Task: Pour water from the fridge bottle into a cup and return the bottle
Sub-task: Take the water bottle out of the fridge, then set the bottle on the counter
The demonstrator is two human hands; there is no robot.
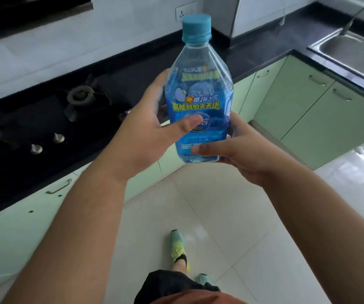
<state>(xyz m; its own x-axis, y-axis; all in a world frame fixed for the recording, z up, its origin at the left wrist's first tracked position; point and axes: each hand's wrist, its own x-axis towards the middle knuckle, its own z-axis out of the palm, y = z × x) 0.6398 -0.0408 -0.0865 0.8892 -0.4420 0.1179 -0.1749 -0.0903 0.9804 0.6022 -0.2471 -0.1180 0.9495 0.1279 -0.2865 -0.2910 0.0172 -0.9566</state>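
Note:
A clear plastic bottle [198, 88] with a blue label and a blue screw cap stands upright in the air in front of me, cap on. My left hand [146, 130] wraps its left side, thumb across the label. My right hand [240, 150] grips its lower right side and base, thumb lying across the bottom of the label. No cup is in view.
A black counter [253, 55] runs along the wall, with a gas hob [45, 119] on the left and a steel sink [352, 53] at the far right. Pale green cabinets [308, 110] stand below. My feet are on a white tiled floor [220, 216].

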